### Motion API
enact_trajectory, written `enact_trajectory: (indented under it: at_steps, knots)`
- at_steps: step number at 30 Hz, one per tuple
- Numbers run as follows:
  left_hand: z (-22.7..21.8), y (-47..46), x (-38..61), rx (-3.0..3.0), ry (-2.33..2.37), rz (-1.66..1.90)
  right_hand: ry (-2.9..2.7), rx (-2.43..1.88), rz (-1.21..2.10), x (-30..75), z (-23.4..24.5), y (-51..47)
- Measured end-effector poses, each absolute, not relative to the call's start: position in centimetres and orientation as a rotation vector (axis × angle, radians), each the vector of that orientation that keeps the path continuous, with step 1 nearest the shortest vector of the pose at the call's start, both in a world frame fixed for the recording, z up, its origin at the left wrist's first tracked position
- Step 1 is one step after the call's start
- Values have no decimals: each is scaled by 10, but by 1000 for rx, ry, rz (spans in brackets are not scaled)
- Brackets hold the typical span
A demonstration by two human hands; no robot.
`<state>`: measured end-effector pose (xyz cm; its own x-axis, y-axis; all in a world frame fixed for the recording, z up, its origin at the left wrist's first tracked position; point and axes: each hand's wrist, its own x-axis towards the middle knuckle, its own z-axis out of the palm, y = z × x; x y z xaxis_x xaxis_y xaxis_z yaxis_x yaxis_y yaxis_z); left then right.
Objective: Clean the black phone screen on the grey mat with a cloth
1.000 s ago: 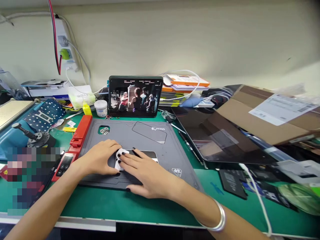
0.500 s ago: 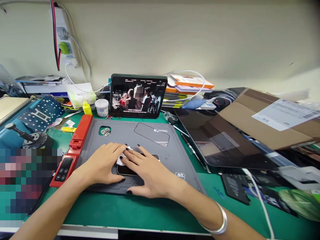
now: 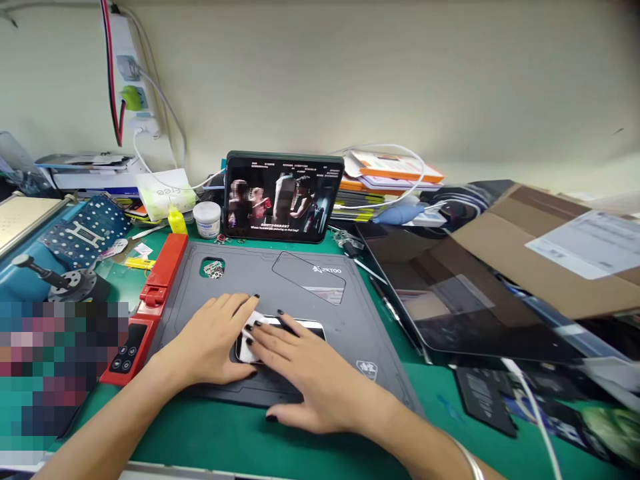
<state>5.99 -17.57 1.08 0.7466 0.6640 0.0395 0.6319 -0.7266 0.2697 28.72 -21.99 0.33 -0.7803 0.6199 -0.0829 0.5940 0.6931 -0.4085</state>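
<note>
A phone [image 3: 316, 327] lies on the grey work mat, its glossy dark face catching light. My left hand [image 3: 213, 343] is curved about the phone's left end, thumb at the near edge and fingers at the far edge, gripping it. Over the phone's left part is a white wipe [image 3: 249, 343], crumpled and partly covered by fingers. With fingers stretched and flat, my right hand [image 3: 313, 370] presses the wipe against the phone; its thumb is spread towards the mat's near edge. Much of the phone is hidden under my right hand.
The grey mat [image 3: 250, 280] carries a thin clear-looking panel [image 3: 310, 278]. A red tool with a button panel [image 3: 129, 350] lines its left side. Behind stand a tablet [image 3: 283, 197] and a white tub [image 3: 207, 220]. To the right are a large dark screen [image 3: 440, 293] and cardboard [image 3: 540, 247].
My right hand has slid nearer to me, drawing the wipe down across the phone and baring more of its far edge. My left hand stays at the left end. The view has shifted slightly.
</note>
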Motion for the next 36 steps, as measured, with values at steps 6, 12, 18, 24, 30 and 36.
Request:
enact_trajectory:
  at_steps: [6, 12, 18, 24, 30, 36]
  knots:
    - [19, -177, 68, 2706, 1042, 119, -2842, -1081, 582, 300, 3, -222]
    - [20, -176, 62, 2698, 989, 118, -2758, -1040, 487, 308, -1, -220]
    - [19, -172, 50, 2650, 969, 137, -2699, -1091, 391, 314, 3, -218]
    - [22, -173, 48, 2621, 963, 128, -2745, -1040, 473, 306, 8, -226]
    - [22, -172, 49, 2603, 966, 159, -2787, -969, 535, 299, 6, -228]
    - [25, -168, 49, 2565, 1026, 119, -2721, -1109, 438, 302, 2, -226]
